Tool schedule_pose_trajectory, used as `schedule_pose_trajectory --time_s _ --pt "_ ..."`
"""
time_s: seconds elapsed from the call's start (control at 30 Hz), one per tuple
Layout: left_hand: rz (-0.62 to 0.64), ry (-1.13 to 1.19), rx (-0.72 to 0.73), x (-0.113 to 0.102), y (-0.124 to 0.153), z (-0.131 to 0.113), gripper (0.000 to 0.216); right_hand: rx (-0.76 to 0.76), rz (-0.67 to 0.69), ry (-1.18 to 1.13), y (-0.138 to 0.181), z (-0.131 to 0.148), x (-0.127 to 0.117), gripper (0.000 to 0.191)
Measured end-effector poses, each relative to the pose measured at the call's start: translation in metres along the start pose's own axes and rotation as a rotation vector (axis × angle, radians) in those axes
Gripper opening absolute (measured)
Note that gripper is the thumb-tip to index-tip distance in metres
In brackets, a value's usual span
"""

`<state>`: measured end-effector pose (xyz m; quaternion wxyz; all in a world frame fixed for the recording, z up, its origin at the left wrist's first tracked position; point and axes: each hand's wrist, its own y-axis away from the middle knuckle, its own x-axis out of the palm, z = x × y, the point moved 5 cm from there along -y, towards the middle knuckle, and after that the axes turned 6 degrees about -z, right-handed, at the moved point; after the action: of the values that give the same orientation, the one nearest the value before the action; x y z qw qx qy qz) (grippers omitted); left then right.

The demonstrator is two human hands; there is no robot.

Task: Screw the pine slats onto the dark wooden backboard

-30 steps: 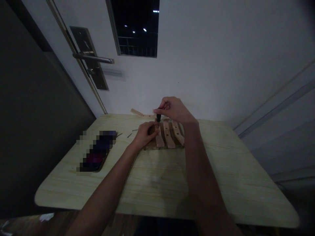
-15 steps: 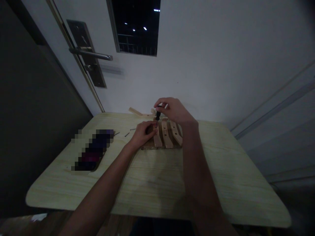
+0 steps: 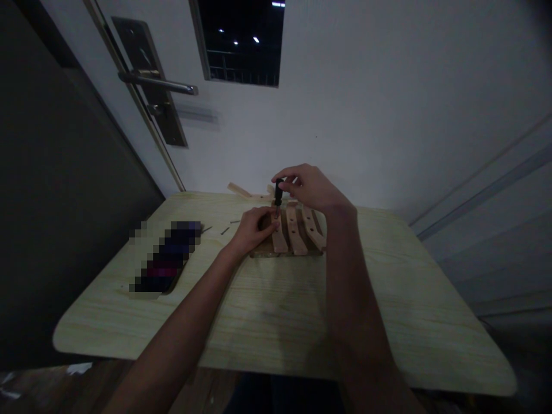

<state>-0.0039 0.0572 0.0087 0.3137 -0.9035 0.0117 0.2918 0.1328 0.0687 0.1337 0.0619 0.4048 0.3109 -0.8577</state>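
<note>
My right hand (image 3: 311, 187) is closed around the black handle of a screwdriver (image 3: 278, 192), fingers near its top. The screwdriver stands almost upright, its tip down at the left wooden strip (image 3: 279, 238). My left hand (image 3: 253, 231) pinches that strip, thumb and index finger around the spot where the tip meets it; any screw there is hidden. Two more bent wooden strips with drilled holes, a middle strip (image 3: 296, 233) and a right strip (image 3: 313, 230), lie beside it. All three rest across a darker brown wooden board (image 3: 265, 251) on the table.
Several loose screws (image 3: 225, 231) lie left of the board. A phone-like dark object (image 3: 170, 259), blurred out, lies on the left of the table (image 3: 267, 322). Behind the board are more pale wooden pieces (image 3: 239, 189). A white door with a metal handle (image 3: 159, 83) rises at the back.
The view has shifted slightly. My right fingers have changed their hold, and more of the screwdriver's handle shows. My left hand stays at the left strip.
</note>
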Motion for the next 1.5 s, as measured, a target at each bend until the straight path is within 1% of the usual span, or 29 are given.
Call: schedule_pose_trajectory --time_s 0.13,0.37,0.73,0.9,1.0,1.1,1.2,1.27,1.37,1.5 --pt "-0.003 0.002 0.009 0.0002 0.0 -0.0009 0.034 0.003 0.005 -0.01 -0.0002 -0.0011 0.0002 0.02" --pt "0.002 0.007 -0.001 0.0003 -0.0005 -0.0004 0.033 0.032 0.014 -0.055 -0.0002 -0.0056 0.0012 0.023" --pt "-0.009 -0.006 0.007 0.0005 0.0005 0.0021 0.034 0.051 0.01 -0.077 0.0 -0.0042 0.0013 0.023" --pt "0.003 0.001 -0.015 0.0003 0.0008 0.0007 0.034 0.038 -0.001 -0.039 0.0002 -0.0029 0.0003 0.02" --pt "-0.001 0.003 -0.01 -0.0002 0.0003 -0.0005 0.034 0.025 -0.029 -0.002 0.0001 -0.0005 -0.0005 0.014" --pt "-0.007 -0.005 -0.003 -0.0004 -0.0001 -0.0008 0.033 0.079 -0.06 0.024 0.0006 -0.0005 -0.0008 0.009" --pt "0.002 -0.008 -0.01 0.0002 -0.0001 -0.0005 0.034 0.145 -0.085 0.035 0.0017 -0.0015 -0.0008 0.016" --pt "-0.005 -0.002 -0.013 -0.0001 0.0001 -0.0007 0.035 0.158 -0.097 0.034 0.0019 -0.002 -0.0002 0.02" --pt "-0.01 0.003 -0.014 -0.0007 0.0001 -0.0013 0.036 0.147 -0.124 0.033 0.0011 -0.0031 0.0003 0.022" --pt "0.004 0.004 -0.009 -0.0006 -0.0003 -0.0017 0.036 0.035 -0.123 -0.048 -0.001 0.0011 0.0011 0.011"
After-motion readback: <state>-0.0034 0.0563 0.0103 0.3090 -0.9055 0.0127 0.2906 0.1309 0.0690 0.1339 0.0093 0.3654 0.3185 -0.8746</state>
